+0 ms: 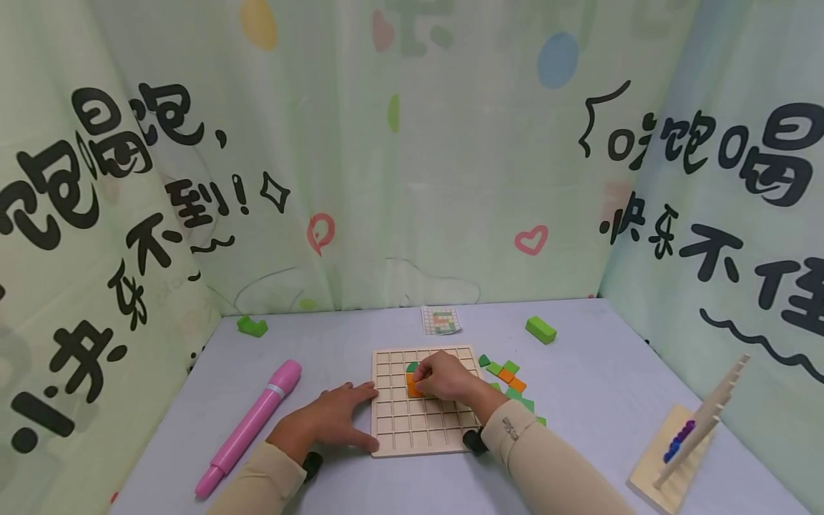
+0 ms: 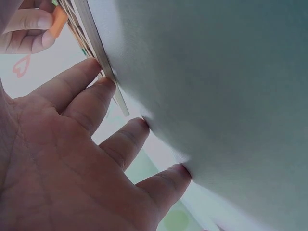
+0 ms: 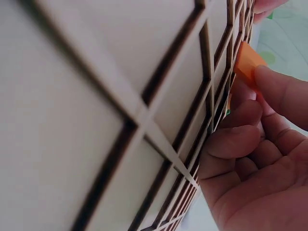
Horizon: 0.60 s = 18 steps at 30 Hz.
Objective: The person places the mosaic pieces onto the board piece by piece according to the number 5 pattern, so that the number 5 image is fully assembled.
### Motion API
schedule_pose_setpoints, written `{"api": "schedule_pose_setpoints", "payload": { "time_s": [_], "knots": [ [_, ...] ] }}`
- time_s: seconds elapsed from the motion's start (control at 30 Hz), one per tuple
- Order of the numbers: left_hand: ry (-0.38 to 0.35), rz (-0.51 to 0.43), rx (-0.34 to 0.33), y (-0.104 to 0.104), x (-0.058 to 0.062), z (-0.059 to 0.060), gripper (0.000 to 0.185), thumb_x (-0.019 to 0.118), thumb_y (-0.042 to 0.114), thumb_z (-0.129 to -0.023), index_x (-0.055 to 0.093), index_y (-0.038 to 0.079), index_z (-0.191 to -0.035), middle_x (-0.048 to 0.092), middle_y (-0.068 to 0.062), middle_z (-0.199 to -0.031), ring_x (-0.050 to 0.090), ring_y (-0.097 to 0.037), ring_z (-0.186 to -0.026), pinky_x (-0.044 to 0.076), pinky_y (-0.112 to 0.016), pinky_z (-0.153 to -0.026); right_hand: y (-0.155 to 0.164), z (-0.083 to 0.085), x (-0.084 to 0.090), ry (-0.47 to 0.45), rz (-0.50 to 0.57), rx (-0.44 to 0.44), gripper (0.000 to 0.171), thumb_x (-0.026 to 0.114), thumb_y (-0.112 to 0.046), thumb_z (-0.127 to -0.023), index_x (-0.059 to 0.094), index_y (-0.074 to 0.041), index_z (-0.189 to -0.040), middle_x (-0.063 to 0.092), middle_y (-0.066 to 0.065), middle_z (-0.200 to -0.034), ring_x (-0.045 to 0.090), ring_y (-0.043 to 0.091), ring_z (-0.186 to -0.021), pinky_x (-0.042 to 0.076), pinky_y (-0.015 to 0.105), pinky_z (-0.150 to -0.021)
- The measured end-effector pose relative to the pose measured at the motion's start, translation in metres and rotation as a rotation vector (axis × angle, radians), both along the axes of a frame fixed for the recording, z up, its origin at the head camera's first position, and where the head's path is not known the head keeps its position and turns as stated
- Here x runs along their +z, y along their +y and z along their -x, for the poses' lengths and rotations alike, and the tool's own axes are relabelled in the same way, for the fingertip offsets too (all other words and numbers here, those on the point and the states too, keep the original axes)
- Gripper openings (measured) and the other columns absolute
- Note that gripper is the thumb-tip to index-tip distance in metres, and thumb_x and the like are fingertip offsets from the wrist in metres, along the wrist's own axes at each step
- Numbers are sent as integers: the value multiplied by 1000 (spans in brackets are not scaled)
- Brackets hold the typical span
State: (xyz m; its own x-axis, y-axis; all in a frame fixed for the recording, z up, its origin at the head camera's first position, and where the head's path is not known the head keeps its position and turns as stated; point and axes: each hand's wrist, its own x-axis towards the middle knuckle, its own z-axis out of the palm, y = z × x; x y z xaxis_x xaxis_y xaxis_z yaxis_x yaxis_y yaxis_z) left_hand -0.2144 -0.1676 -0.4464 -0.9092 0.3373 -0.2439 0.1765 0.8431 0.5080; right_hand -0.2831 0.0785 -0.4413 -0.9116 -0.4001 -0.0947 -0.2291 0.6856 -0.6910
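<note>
A pale wooden board (image 1: 418, 436) with a grid of square cells lies on the table. My left hand (image 1: 337, 415) spreads its fingers at the board's left side; in the left wrist view, two fingertips (image 2: 107, 85) touch its edge. Over the board's upper middle, my right hand (image 1: 447, 375) pinches an orange tile (image 3: 248, 62) between thumb and fingers, tilted against the grid in the right wrist view. A green tile with a rounded side (image 1: 412, 367) sits on the board beside orange (image 1: 410, 386). The right hand hides part of the cells there.
Several loose green and orange tiles (image 1: 506, 375) lie right of the board. Behind it is a printed pattern card (image 1: 441, 320). A green block (image 1: 541, 330), a green curved piece (image 1: 252, 326), a pink tube (image 1: 251, 429) and a wooden peg stand with beads (image 1: 669, 450) surround it.
</note>
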Motion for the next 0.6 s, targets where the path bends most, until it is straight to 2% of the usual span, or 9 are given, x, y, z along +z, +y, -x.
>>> {"api": "schedule_pose_setpoints", "payload": {
  "time_s": [0.2,0.43,0.6],
  "knots": [
    [0,2,1,0,2,0,93,91,48,-74,51,21,-154,42,5,-165,30,-43,-154,31,-68,-118,-2,-1,1,19,-37,9,6,76,-6,-91,72,-9,-87,66,-1,-83,55,16,-76,46,29,-69],
    [5,-9,-2,0,1,0,93,91,47,-74,51,20,-153,42,4,-165,30,-43,-154,31,-68,-118,-6,0,3,89,-152,39,8,77,-5,-89,75,-12,-86,68,-3,-83,55,15,-78,49,31,-73],
    [8,-9,-9,-1,-1,1,93,91,47,-74,51,20,-153,42,4,-165,30,-44,-154,30,-69,-118,-4,0,3,95,-154,51,5,78,-6,-89,77,-11,-90,70,-4,-86,56,15,-80,51,32,-77]
  ]
}}
